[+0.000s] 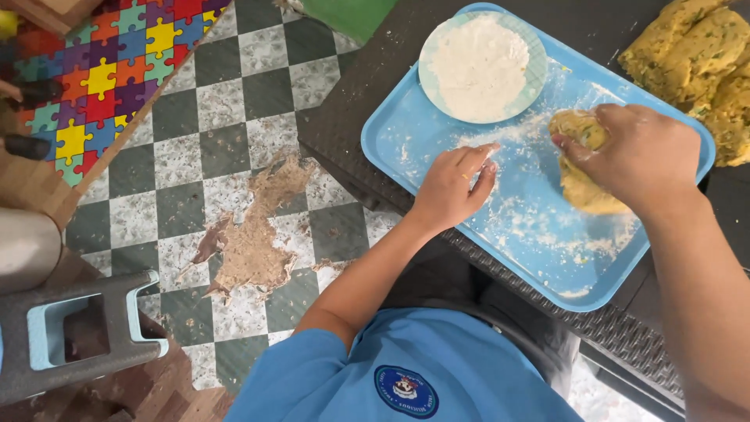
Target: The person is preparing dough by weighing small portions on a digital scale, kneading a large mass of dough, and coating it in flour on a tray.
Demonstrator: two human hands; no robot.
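**A:** ok so what's going on with the hands here?

**B:** right hand (637, 160) is on the right side of the frame, fingers curled down over a lump of yellow dough (582, 168) with green flecks, gripping and pressing it onto the blue tray (437, 191). The dough sits at the right-middle of the tray, partly hidden under the hand.

**A:** and the left one?

**B:** left hand (455, 187) lies flat near the tray's centre, fingers held together, fingertips touching the floury surface. It holds nothing, just resting on the tray.

**A:** what else is on there?

**B:** a round plate of white flour (482, 66) at the upper part of the tray, with loose flour scattered all over the tray's floor. A bigger heap of the same yellow dough (703, 62) lies off the tray at the upper right, on the dark table (351, 101).

**A:** floor?

**B:** green and white checkered floor (226, 101) on the left, with a worn brown patch in it. Upper left is a colourful puzzle-pattern mat (117, 70). Lower left has a grey stool (86, 336), I think, it's cut off.
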